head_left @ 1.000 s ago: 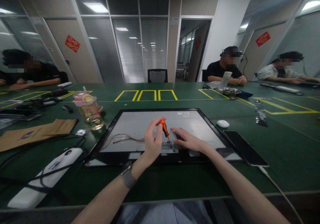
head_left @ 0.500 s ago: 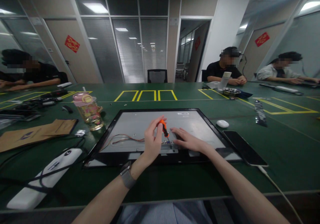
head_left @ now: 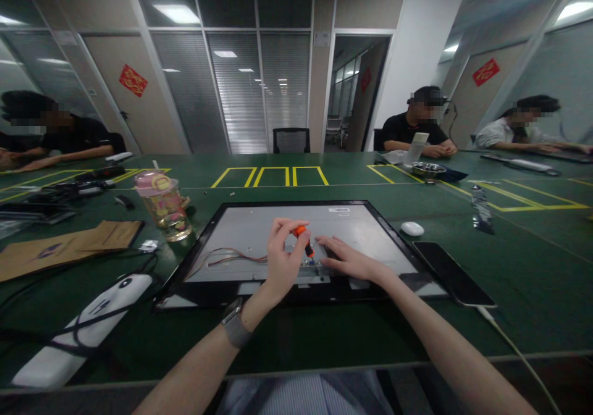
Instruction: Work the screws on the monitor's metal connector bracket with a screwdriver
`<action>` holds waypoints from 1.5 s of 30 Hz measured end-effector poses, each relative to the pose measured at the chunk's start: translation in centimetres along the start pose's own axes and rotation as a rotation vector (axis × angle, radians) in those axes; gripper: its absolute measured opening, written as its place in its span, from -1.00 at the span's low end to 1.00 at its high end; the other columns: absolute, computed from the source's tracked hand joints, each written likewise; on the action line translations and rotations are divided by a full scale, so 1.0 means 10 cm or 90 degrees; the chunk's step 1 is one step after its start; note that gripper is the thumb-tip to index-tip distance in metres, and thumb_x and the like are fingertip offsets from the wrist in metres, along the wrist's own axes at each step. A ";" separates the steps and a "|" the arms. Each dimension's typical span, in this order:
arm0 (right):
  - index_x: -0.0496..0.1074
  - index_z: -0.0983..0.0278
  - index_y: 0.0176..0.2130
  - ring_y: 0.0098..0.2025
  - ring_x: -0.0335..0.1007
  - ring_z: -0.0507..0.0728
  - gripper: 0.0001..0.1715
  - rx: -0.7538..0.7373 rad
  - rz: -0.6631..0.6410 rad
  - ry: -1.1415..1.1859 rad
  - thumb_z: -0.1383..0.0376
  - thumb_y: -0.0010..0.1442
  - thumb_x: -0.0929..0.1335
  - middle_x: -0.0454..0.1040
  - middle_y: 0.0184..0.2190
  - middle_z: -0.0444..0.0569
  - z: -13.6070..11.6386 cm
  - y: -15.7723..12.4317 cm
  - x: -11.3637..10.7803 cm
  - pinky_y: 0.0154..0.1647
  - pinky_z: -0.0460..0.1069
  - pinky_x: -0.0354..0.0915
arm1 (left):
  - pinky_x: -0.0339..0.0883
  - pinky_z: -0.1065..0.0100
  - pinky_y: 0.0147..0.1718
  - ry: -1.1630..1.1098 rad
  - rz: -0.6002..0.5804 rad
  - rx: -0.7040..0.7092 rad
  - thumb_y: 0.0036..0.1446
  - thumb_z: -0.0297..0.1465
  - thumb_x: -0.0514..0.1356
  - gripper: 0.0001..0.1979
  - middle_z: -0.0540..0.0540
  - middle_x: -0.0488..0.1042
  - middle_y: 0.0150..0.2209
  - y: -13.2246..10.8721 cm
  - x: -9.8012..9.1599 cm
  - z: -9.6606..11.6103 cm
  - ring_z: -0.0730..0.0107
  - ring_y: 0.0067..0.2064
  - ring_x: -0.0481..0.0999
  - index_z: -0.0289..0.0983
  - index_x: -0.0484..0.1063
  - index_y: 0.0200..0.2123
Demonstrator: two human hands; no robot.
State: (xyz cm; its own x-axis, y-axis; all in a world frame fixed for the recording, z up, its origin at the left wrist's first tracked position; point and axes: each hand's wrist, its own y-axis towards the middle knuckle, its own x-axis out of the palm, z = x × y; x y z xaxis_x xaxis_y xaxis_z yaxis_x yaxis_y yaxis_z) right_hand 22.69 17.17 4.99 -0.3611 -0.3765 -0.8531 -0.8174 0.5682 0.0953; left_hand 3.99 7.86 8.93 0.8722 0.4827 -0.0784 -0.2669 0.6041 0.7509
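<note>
In front of me a flat display panel [head_left: 250,230] with a grey metal back and black frame lies on the table. My left hand [head_left: 283,257] grips an orange and black screwdriver [head_left: 307,247] by its handle. The tool leans, its tip down at a small board with connectors [head_left: 315,265] near the panel's front edge. Flat on the metal just right of that board rests my right hand [head_left: 349,259], fingers stretched out and holding nothing. Thin coloured wires [head_left: 231,253] run across the panel at left.
A pink-lided bottle [head_left: 164,205], a brown paper bag [head_left: 69,245] and a white power bank-like device [head_left: 88,328] with cables stand left. At right lie a white earbud case [head_left: 412,228] and a phone [head_left: 454,273] on its cable. Several people sit across the green table [head_left: 259,347].
The screwdriver handle has tilted and dropped slightly, and the fingers of my left hand have shifted around it. My right hand has stayed in place.
</note>
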 end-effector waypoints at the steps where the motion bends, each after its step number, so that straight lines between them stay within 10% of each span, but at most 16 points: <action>1: 0.11 0.24 0.26 0.33 -0.07 0.27 -0.32 0.003 0.001 0.002 -0.04 0.31 0.17 0.11 0.29 0.06 0.00 0.00 0.00 0.35 0.25 -0.27 | 0.31 0.37 -0.21 0.000 0.011 -0.001 0.16 -0.38 0.19 -0.88 -0.04 0.29 -0.30 0.00 0.00 0.00 0.43 -0.26 0.38 -0.23 0.49 -0.23; 45: 0.09 0.31 0.27 0.35 -0.12 0.28 -0.30 0.011 -0.014 -0.006 -0.02 0.31 0.16 0.06 0.31 0.12 -0.01 0.01 0.00 0.35 0.24 -0.29 | 0.29 0.35 -0.12 -0.089 -0.053 -0.059 0.26 -0.36 0.06 -0.77 -0.10 0.37 -0.20 0.02 -0.01 -0.01 0.39 -0.16 0.42 -0.22 0.49 -0.13</action>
State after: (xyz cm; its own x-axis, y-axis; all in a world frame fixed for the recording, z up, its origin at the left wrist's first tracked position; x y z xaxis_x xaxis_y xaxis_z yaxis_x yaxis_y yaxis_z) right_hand 22.54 17.14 5.06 -0.3388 -0.3828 -0.8595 -0.8171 0.5726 0.0671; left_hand 3.84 7.97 8.99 0.9395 0.3401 -0.0414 -0.2224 0.6974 0.6813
